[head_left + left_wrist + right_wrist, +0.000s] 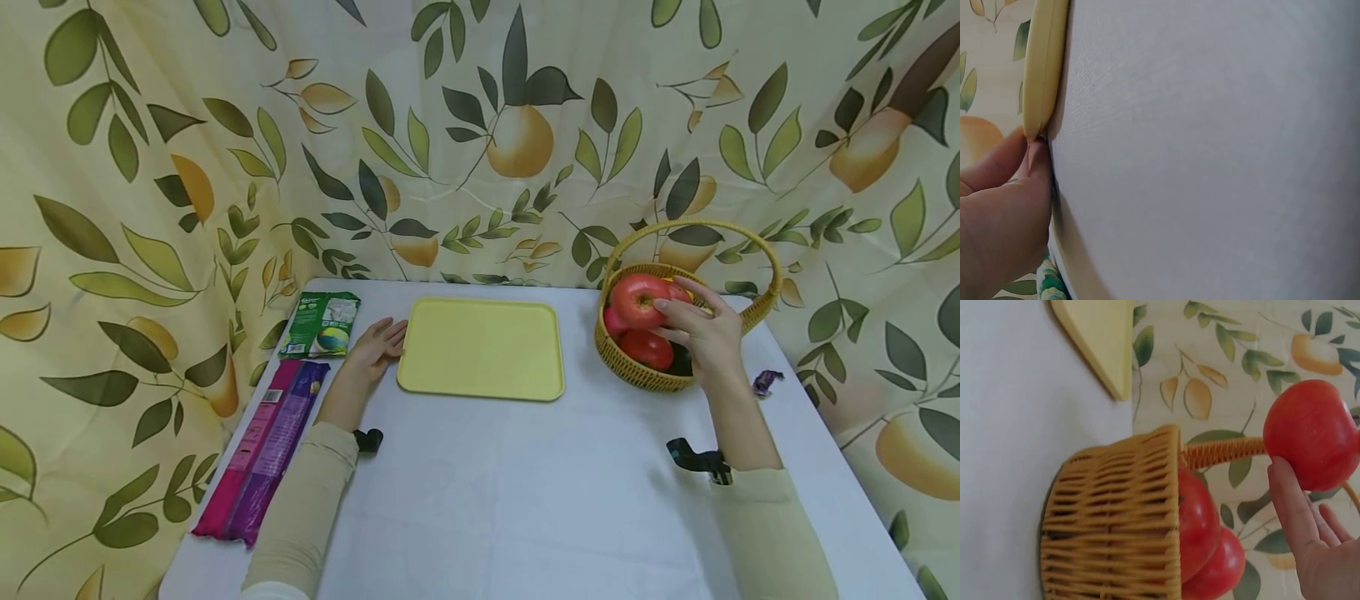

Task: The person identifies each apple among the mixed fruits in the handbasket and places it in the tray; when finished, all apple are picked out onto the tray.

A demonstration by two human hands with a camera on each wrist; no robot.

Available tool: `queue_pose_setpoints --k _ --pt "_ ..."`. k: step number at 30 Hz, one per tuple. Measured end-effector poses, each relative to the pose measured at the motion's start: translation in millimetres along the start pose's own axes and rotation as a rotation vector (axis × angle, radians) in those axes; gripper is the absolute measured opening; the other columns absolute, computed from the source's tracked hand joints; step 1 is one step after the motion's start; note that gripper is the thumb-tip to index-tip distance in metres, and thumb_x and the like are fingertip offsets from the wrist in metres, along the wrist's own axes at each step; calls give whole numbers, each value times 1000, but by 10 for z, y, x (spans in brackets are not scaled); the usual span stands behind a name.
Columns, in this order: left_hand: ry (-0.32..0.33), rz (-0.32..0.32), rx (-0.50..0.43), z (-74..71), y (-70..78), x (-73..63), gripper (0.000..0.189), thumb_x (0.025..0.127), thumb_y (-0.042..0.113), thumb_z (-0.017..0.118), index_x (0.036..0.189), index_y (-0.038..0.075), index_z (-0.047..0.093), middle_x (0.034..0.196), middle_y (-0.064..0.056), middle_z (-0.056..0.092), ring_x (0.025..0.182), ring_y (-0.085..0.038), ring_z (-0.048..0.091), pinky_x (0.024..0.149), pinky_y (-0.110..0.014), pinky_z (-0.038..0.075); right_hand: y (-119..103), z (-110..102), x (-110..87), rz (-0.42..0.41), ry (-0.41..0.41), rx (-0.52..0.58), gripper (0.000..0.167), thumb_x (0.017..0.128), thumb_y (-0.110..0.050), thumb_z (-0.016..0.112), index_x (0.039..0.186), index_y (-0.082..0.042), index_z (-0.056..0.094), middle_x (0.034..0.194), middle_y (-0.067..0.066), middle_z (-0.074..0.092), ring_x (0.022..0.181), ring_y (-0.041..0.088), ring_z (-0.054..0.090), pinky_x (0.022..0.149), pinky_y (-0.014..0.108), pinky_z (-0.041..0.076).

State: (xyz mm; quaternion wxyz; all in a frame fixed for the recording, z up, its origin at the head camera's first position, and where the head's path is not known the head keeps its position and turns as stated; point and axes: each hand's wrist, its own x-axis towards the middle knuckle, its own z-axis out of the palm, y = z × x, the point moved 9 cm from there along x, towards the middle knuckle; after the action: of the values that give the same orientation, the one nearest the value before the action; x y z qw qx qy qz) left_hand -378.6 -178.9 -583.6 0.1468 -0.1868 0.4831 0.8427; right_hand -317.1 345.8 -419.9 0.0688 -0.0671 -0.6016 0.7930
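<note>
In the head view, my right hand [708, 329] holds a red apple [639, 302] above the woven basket [652, 379], thumb and fingertips on its side. The right wrist view shows this apple [1311, 434] raised beside the basket's handle, apart from the red fruits [1213, 565] inside. At the left end of the yellow tray [480, 350] is my left hand [375, 350]. Its thumb [997, 165] and fingertips pinch the tray's edge [1044, 69] in the left wrist view. The tray lies flat on the white-covered table.
A green packet [321, 325] and a long pink-purple packet [262, 450] lie along the table's left side. Right of the basket is a small purple wrapped piece [767, 383]. The basket's tall handle [693, 223] arches over it. A fruit-patterned curtain [480, 208] hangs behind the table.
</note>
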Motion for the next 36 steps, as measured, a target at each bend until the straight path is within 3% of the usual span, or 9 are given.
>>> queue_pose_setpoints --k 4,7,21,26,30,36 --pt "7 -5 -11 -7 6 -7 99 85 -38 41 167 12 14 166 -17 35 152 -28 38 116 -33 42 7 157 8 5 -31 -21 68 88 -8 84 149 -9 55 141 10 54 87 19 78 74 36 64" --pt "5 0 -6 -2 14 -15 100 86 -37 43 167 12 11 166 -17 35 151 -28 39 115 -32 44 26 257 27 21 -36 -67 72 88 -14 85 152 -9 52 147 10 46 89 16 78 75 34 64" --pt "-17 29 14 43 21 -31 96 86 -37 43 166 5 13 165 -21 35 152 -30 37 116 -33 43 173 806 209 58 -74 -109 73 86 -22 89 149 -10 54 100 2 74 82 20 78 74 35 65" --pt "-11 33 21 9 31 -13 95 85 -38 42 166 5 15 165 -21 36 151 -30 38 117 -33 43 250 1023 273 84 -98 -123 73 85 -27 89 148 -13 56 107 3 74 85 20 79 78 36 64" --pt "-2 23 26 -2 25 10 93 86 -36 43 165 6 17 165 -19 37 151 -28 39 116 -32 43 327 1173 332 111 -133 -63 66 87 -21 87 145 -11 58 117 6 72 85 25 79 77 40 64" --pt "-7 8 53 1 14 19 90 87 -36 43 165 3 18 166 -18 36 152 -27 36 117 -32 42 486 1316 404 156 -154 27 61 89 -14 85 143 -6 57 111 7 75 81 28 79 75 44 65"
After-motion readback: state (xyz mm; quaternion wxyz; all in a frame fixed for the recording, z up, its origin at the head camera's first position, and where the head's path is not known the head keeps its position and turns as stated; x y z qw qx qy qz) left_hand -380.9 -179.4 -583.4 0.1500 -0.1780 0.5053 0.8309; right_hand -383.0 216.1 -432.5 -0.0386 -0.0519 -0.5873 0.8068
